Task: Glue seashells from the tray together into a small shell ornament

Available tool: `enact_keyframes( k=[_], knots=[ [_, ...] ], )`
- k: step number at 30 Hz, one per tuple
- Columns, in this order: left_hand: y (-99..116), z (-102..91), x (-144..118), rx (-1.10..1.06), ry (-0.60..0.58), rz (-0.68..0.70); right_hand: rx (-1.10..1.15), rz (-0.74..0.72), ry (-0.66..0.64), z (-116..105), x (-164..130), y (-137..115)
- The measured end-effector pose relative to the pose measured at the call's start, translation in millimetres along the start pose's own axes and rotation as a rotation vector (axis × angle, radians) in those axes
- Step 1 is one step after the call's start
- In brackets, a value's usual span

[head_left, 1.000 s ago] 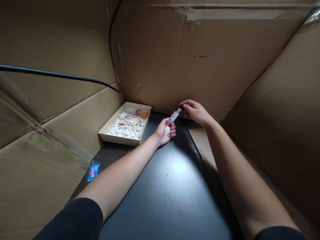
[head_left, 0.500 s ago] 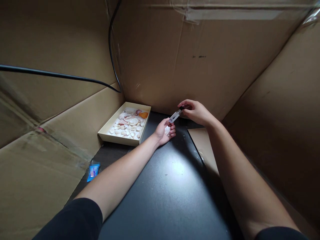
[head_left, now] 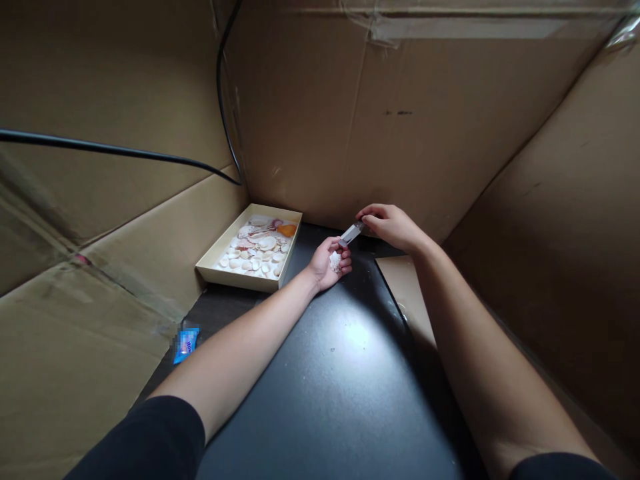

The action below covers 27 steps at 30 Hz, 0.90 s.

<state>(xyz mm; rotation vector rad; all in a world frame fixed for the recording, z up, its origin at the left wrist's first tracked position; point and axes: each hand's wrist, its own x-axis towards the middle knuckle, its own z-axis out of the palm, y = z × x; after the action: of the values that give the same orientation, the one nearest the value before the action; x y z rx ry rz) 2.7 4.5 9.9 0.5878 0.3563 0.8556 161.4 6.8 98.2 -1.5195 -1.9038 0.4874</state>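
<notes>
My left hand [head_left: 327,263] lies palm up on the black tabletop [head_left: 340,387], fingers curled around a small white shell [head_left: 335,261]. My right hand [head_left: 393,227] grips a slim grey tool [head_left: 351,234] by its rear end. The tool slants down to the left and its tip meets the shell. Just left of my left hand stands a shallow cream tray [head_left: 215,257] with several pale shells [head_left: 257,248] and one orange piece [head_left: 287,230] in it.
Brown cardboard walls [head_left: 350,120] enclose the table at the back, left and right. A black cable [head_left: 115,150] runs along the left wall to the back corner. A small blue wrapper [head_left: 186,343] lies at the table's left edge. A cardboard flap [head_left: 407,293] rests under my right forearm.
My right hand has sunk a little, so the tool now lies flatter. Its tip stays at the shell. My left hand has held still.
</notes>
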Motion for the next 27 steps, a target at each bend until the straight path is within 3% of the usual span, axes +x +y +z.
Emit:
enact_keyframes(
  k=[18, 27],
  knots=[
    [1.0, 1.0, -1.0, -0.003, 0.018, -0.005, -0.054, -0.040, 0.014, -3.1, -2.6, -1.8],
    [1.4, 1.6, -1.9, -0.005, 0.017, -0.021, 0.040, -0.098, 0.037, 1.7, 0.5, 4.3]
  ],
)
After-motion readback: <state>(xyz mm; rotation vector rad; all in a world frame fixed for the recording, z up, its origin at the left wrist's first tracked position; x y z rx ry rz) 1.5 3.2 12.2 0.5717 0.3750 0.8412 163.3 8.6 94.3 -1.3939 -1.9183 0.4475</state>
